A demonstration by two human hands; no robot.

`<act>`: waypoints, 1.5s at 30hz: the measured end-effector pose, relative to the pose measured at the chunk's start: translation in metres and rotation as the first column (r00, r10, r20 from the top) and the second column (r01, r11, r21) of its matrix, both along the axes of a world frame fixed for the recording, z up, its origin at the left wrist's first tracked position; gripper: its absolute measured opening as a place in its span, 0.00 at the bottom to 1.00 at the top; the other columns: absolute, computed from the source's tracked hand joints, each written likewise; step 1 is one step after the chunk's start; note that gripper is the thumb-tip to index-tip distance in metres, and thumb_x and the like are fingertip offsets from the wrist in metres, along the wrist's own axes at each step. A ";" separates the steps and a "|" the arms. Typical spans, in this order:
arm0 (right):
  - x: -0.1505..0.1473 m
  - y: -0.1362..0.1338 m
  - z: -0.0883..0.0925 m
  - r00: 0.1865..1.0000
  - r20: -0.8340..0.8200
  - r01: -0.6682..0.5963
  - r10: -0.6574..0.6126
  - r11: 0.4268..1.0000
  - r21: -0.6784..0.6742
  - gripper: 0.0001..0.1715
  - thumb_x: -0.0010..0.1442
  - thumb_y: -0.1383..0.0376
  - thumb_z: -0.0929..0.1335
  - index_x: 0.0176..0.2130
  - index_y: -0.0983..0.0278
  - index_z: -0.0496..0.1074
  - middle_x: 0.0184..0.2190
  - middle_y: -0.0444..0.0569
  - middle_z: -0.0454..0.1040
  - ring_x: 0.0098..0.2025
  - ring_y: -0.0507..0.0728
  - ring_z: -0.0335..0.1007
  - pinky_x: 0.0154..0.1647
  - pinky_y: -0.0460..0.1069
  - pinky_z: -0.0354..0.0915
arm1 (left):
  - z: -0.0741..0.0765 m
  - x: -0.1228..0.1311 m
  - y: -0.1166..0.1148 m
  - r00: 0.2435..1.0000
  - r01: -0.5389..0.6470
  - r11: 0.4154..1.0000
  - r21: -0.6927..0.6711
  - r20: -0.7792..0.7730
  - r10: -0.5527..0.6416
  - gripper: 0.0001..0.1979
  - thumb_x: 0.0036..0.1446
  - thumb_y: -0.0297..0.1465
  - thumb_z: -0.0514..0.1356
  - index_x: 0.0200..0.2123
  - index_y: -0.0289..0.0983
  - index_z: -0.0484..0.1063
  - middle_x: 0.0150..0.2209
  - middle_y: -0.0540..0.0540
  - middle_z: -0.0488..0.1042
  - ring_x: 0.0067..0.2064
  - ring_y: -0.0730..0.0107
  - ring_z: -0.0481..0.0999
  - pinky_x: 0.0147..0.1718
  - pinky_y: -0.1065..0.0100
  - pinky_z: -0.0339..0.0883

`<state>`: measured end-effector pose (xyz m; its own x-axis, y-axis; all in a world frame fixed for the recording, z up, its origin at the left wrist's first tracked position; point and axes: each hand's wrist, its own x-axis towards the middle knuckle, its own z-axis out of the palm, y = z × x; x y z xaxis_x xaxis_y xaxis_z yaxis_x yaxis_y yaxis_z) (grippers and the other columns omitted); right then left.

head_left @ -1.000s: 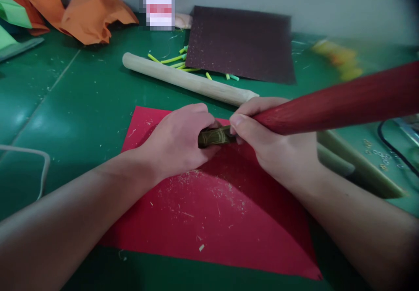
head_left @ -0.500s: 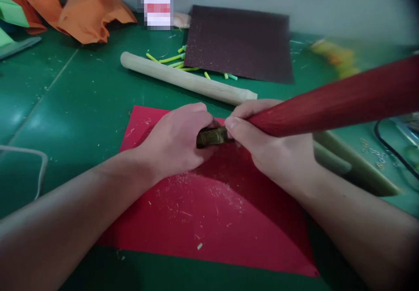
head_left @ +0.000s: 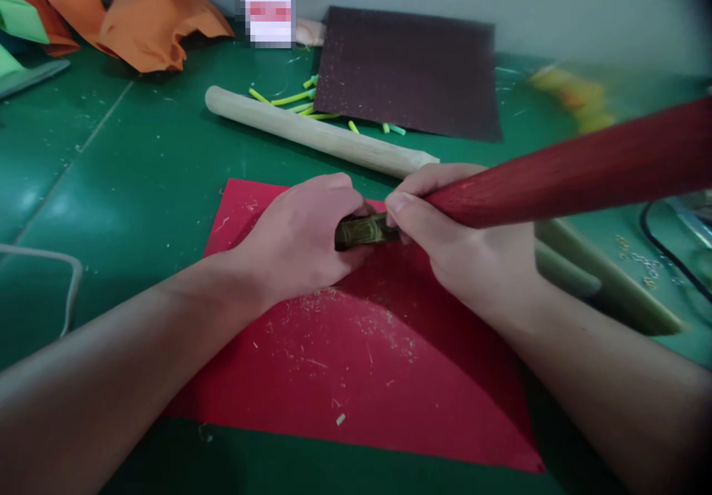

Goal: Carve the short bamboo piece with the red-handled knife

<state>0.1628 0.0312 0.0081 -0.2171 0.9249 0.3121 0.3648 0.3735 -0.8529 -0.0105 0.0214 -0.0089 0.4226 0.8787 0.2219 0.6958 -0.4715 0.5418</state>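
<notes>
Pinching a ridged olive-green piece just above the red paper sheet, the left hand had its grip closed; the right hand wrapped the smooth, tapering dark-red rod butting against it. That long rod (jutting far past the sheet) could lever the joint and slip. Pale shavings dusted the sheet.

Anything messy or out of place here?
Yes: pale shavings litter the red sheet, cut yellow-green bits lie scattered beside the pale dowel, and crumpled orange paper sits far left. Left hand holds an olive piece, right hand a red rod.
</notes>
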 end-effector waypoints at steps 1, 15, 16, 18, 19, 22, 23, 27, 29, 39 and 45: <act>0.000 0.000 0.000 1.000 0.008 -0.016 0.016 1.000 0.002 0.15 0.54 0.71 0.69 0.20 0.59 0.66 0.19 0.40 0.68 0.25 0.51 0.66 0.30 0.49 0.64 | 0.000 0.000 0.000 1.000 -0.002 1.000 0.003 0.000 0.002 0.11 0.53 0.31 0.61 0.24 0.37 0.62 0.27 0.51 0.61 0.27 0.73 0.61 0.24 0.67 0.51; 0.000 -0.002 -0.001 1.000 -0.022 -0.020 0.021 1.000 0.015 0.14 0.54 0.70 0.69 0.20 0.60 0.68 0.19 0.39 0.67 0.24 0.50 0.64 0.28 0.48 0.63 | 0.001 0.000 -0.001 1.000 0.004 1.000 -0.009 0.010 -0.004 0.11 0.54 0.31 0.61 0.24 0.37 0.60 0.27 0.51 0.60 0.27 0.73 0.60 0.24 0.67 0.50; 0.000 -0.002 -0.001 1.000 -0.001 -0.030 0.030 0.999 0.011 0.13 0.53 0.71 0.69 0.20 0.60 0.68 0.19 0.39 0.67 0.24 0.50 0.63 0.28 0.48 0.63 | 0.001 -0.001 -0.001 1.000 0.007 1.000 -0.011 0.006 -0.007 0.12 0.53 0.30 0.62 0.24 0.37 0.60 0.27 0.52 0.60 0.27 0.73 0.59 0.24 0.67 0.50; 0.002 -0.003 0.000 0.997 0.026 -0.066 0.066 0.998 0.018 0.12 0.53 0.70 0.69 0.20 0.61 0.68 0.19 0.39 0.68 0.24 0.50 0.63 0.27 0.48 0.63 | 0.001 -0.001 -0.001 1.000 0.012 1.000 -0.014 -0.004 -0.012 0.12 0.52 0.30 0.62 0.24 0.37 0.59 0.27 0.52 0.59 0.27 0.74 0.59 0.23 0.66 0.49; 0.002 -0.003 0.000 0.997 0.022 -0.076 0.076 0.997 0.022 0.12 0.53 0.70 0.69 0.20 0.61 0.68 0.19 0.39 0.67 0.23 0.50 0.63 0.27 0.48 0.62 | 0.001 -0.001 -0.001 1.000 0.012 1.000 -0.012 -0.005 -0.012 0.12 0.53 0.30 0.62 0.24 0.37 0.60 0.27 0.52 0.60 0.27 0.74 0.59 0.23 0.66 0.49; 0.002 -0.001 -0.001 0.998 -0.030 -0.047 0.048 0.999 0.013 0.15 0.55 0.71 0.68 0.19 0.60 0.67 0.18 0.39 0.66 0.22 0.49 0.63 0.27 0.47 0.63 | 0.000 -0.001 -0.001 1.000 0.008 1.000 0.001 -0.002 -0.008 0.11 0.54 0.31 0.62 0.25 0.37 0.61 0.28 0.51 0.62 0.28 0.73 0.61 0.24 0.66 0.51; 0.001 -0.001 -0.001 0.999 -0.039 -0.032 0.032 0.999 0.012 0.15 0.55 0.72 0.68 0.19 0.60 0.67 0.18 0.39 0.67 0.23 0.49 0.63 0.27 0.47 0.63 | -0.001 -0.001 -0.001 1.000 0.007 1.000 0.001 -0.001 -0.007 0.10 0.54 0.31 0.62 0.26 0.37 0.62 0.28 0.51 0.62 0.29 0.73 0.61 0.24 0.67 0.51; 0.000 0.001 -0.003 1.000 -0.018 -0.015 0.016 0.999 0.043 0.14 0.54 0.71 0.69 0.20 0.60 0.67 0.19 0.40 0.68 0.25 0.51 0.66 0.29 0.48 0.64 | 0.000 -0.001 -0.001 1.000 0.009 1.000 0.002 0.005 -0.009 0.11 0.54 0.31 0.61 0.25 0.37 0.61 0.27 0.51 0.61 0.27 0.74 0.60 0.24 0.67 0.51; 0.000 0.000 -0.002 0.999 0.019 -0.028 0.027 0.999 0.044 0.14 0.54 0.71 0.69 0.20 0.59 0.67 0.18 0.40 0.67 0.24 0.51 0.65 0.28 0.48 0.64 | 0.000 0.000 -0.001 1.000 0.009 1.000 0.007 0.006 -0.009 0.11 0.54 0.31 0.62 0.25 0.37 0.61 0.27 0.52 0.60 0.27 0.74 0.59 0.24 0.67 0.50; -0.001 -0.001 -0.003 0.999 -0.045 -0.008 0.009 0.999 0.044 0.14 0.55 0.71 0.70 0.21 0.60 0.68 0.19 0.39 0.68 0.24 0.51 0.66 0.29 0.49 0.66 | -0.002 0.000 -0.002 1.000 0.010 1.000 0.019 -0.012 -0.010 0.10 0.54 0.31 0.61 0.26 0.37 0.62 0.29 0.50 0.63 0.30 0.71 0.62 0.26 0.66 0.52; -0.001 0.000 -0.004 1.000 -0.025 -0.002 0.004 0.998 0.065 0.13 0.55 0.70 0.70 0.22 0.60 0.68 0.20 0.39 0.69 0.25 0.51 0.67 0.30 0.49 0.66 | -0.002 -0.001 -0.002 1.000 0.010 1.000 0.013 0.002 -0.010 0.10 0.54 0.30 0.61 0.26 0.37 0.61 0.28 0.51 0.62 0.30 0.72 0.62 0.26 0.66 0.51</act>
<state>0.1622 0.0316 0.0039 -0.2115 0.9017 0.3770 0.3426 0.4297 -0.8354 -0.0110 0.0198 -0.0113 0.4309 0.8716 0.2337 0.6901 -0.4852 0.5370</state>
